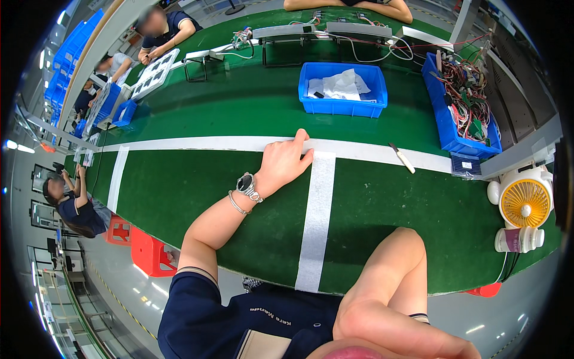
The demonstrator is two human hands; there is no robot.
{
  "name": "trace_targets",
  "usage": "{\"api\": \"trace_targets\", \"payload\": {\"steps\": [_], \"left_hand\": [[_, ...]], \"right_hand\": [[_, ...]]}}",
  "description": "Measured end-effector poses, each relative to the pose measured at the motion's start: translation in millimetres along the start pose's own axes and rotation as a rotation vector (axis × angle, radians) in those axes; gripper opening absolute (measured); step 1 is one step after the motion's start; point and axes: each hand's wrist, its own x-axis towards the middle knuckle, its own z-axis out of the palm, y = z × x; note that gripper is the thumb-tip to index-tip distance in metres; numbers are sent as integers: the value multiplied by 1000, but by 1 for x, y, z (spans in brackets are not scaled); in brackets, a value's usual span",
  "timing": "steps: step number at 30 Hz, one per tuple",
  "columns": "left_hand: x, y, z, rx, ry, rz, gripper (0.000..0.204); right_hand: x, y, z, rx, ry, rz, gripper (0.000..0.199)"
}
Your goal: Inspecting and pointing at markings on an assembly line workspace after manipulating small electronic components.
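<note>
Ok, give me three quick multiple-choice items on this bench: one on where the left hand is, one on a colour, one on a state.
1. Where does the left hand rest?
A. in the blue bin
B. on the white tape line
C. on the fan

2. What colour is the bin holding white sheets?
A. red
B. yellow
C. blue

3. What does the left hand hold?
A. nothing
B. a cable
C. a knife

Answers: 1 B, fingers lie flat on the tape; 2 C, its walls are blue; 3 A, the grip is open and empty.
</note>
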Motion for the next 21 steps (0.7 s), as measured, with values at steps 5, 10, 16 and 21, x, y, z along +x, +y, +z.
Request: {"api": "trace_targets", "payload": {"steps": [5,10,16,21], "left_hand": [[0,-1,1,0,6,10,34],[-1,-2,2,2,37,43,37],[0,0,0,-2,22,51,38],[-1,-2,-1,3,-1,24,38]], "right_hand": [[-2,-9,4,-83,27,68,20],[0,-13,10,-116,58,121,20],[3,-29,9,-158,67,237,24],[0,-25,19,-195,168,178,27]]}}
